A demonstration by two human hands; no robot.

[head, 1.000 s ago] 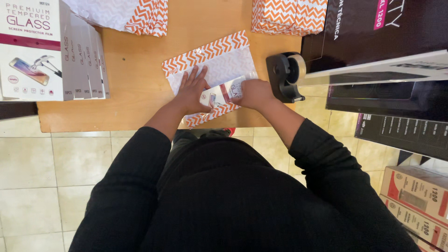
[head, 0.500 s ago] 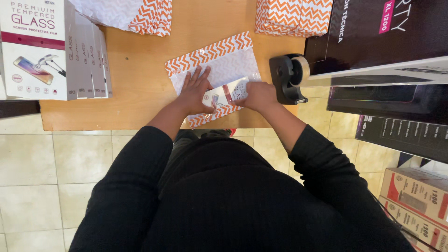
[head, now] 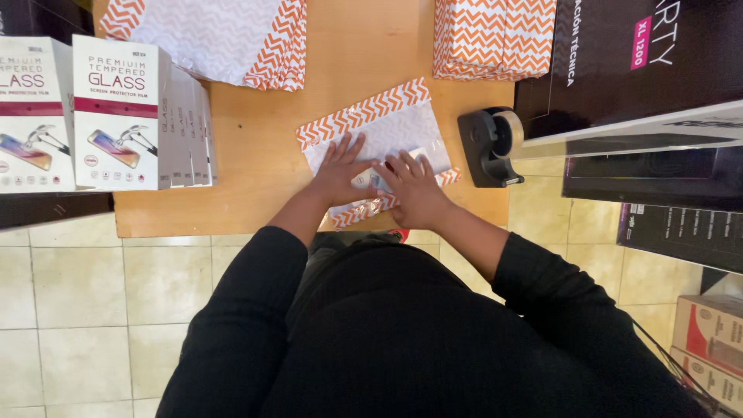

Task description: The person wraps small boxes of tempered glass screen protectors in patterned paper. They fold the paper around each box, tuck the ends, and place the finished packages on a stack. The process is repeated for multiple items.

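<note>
Both hands flat, fingers spread wide, palms down, gripping nothing. L hand (head: 340, 172) and R hand (head: 414, 186) press side by side on an orange-and-white chevron mailer (head: 387, 131), which lies tilted at the near edge of the wooden table (head: 255, 178), approx. mid-width. Small white packet (head: 370, 181) between the two hands, partly hidden. Black tape dispenser (head: 491, 145) just beside mailer, toward right edge. White boxes (head: 116, 116) stand at left edge. Mailer stacks (head: 495, 39) along far edge.
</note>
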